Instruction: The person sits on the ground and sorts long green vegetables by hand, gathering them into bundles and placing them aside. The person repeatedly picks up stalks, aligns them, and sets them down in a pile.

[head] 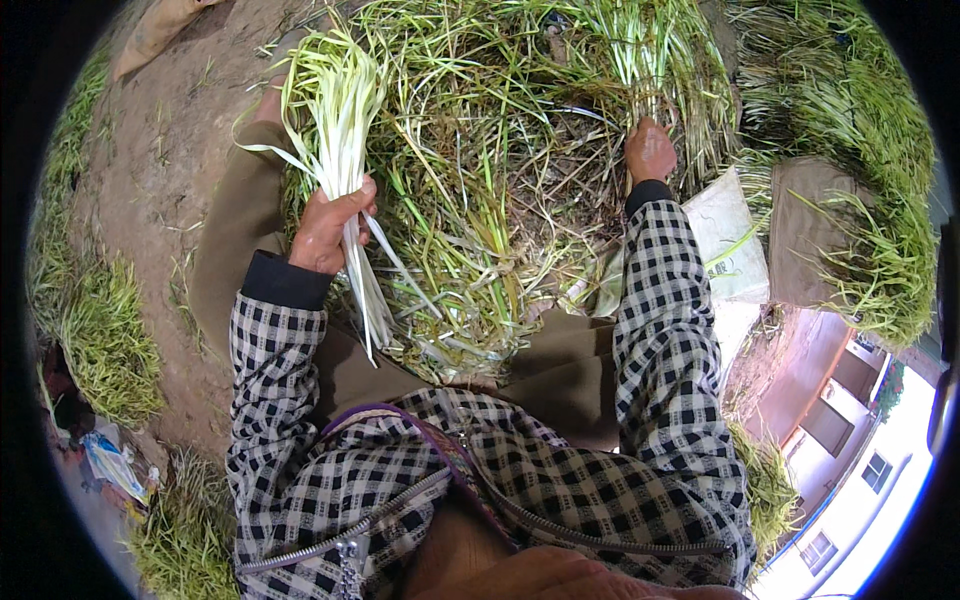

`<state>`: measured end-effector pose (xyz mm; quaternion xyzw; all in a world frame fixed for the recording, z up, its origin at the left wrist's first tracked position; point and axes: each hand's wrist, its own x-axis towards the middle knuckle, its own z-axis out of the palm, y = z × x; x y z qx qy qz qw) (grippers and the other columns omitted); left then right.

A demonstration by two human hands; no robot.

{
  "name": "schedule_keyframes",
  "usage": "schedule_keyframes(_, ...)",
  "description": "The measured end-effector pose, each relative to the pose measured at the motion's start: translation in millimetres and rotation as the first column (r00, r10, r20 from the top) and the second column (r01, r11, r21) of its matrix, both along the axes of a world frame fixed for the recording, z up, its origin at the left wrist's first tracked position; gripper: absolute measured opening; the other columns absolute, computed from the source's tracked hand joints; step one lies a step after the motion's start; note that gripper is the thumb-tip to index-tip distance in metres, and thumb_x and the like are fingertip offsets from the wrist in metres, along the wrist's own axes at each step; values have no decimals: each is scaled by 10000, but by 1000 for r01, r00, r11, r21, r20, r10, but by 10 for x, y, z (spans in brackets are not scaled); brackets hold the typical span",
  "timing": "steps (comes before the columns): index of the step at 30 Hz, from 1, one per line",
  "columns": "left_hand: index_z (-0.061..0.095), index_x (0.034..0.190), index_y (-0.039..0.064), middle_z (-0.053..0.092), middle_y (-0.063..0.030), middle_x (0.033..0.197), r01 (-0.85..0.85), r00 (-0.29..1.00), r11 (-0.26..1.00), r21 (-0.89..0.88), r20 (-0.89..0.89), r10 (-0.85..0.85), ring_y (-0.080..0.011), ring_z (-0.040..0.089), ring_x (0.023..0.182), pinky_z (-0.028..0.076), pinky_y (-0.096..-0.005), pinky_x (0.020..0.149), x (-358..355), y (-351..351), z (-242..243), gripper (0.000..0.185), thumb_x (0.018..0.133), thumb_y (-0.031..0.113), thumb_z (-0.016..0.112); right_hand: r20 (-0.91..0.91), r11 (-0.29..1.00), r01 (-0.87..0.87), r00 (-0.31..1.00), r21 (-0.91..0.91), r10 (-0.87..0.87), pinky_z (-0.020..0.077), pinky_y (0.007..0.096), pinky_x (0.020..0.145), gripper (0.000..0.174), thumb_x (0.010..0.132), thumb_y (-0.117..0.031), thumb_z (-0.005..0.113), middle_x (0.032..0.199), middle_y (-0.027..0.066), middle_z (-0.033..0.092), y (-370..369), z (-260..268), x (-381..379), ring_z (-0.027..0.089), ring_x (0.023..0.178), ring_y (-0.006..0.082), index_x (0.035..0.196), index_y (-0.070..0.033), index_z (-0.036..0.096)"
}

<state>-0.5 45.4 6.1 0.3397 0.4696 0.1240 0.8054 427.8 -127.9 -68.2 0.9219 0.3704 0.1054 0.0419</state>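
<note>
My left hand is closed around a bundle of pale, flat-leaved stalks, which look like blanched chives. Their yellow-green tips fan out away from me, and the white lower ends hang below the fist towards my lap. Farther out on the right, my right hand grips the near ends of a greener bunch of leafy stalks. My fingers partly hide that grip. Between the hands lies a loose litter of green leaves and dry brown stems, spread on the ground between my legs.
More leafy stalks are heaped at the right, beside a white sack bearing writing and a brown cloth. Bare soil stretches along the left, with another green pile. A tan sack lies at the upper left.
</note>
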Motion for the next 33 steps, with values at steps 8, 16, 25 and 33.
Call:
schedule_keyframes(8, 524, 957, 74, 593, -31, 744, -29, 995, 984, 175, 101, 12, -130, 607, 659, 490, -247, 529, 73, -30, 82, 159, 855, 153, 615, -281, 987, 141, 953, 83, -113, 503, 460, 669, 267, 779, -266, 556, 833, 208, 649, 140, 311, -451, 630, 738, 371, 815, -15, 637)
schedule_keyframes(16, 523, 986, 54, 584, -38, 733, -48, 985, 980, 192, 171, 14, -89, 541, 528, 464, -205, 447, 58, -30, 114, 183, 847, 111, 626, -971, 739, 637, 215, 219, 103, 450, 263, 462, 166, 776, -123, 655, 718, 97, 606, 137, 280, -1767, 578, 560, 147, 846, 7, 580)
schedule_keyframes(25, 539, 818, 22, 580, -56, 641, 14, 1000, 975, 221, 17, -18, -95, 502, 412, 389, -215, 358, 94, -19, -19, 130, 762, 15, 657, -975, 912, 368, -51, 184, 217, 435, 228, 507, 133, 811, -80, 634, 724, 28, 540, -114, 734, -3237, 501, 575, 80, 829, -30, 512)
schedule_keyframes(33, 543, 816, 11, 575, -42, 653, 66, 998, 968, 243, 4, -69, -99, 518, 427, 402, -212, 367, 87, 17, -105, 139, 740, -27, 653, -941, 941, 31, 39, 337, 335, 435, 257, 535, 138, 799, -100, 624, 715, 46, 551, -97, 832, -3488, 505, 579, 94, 841, -17, 522)
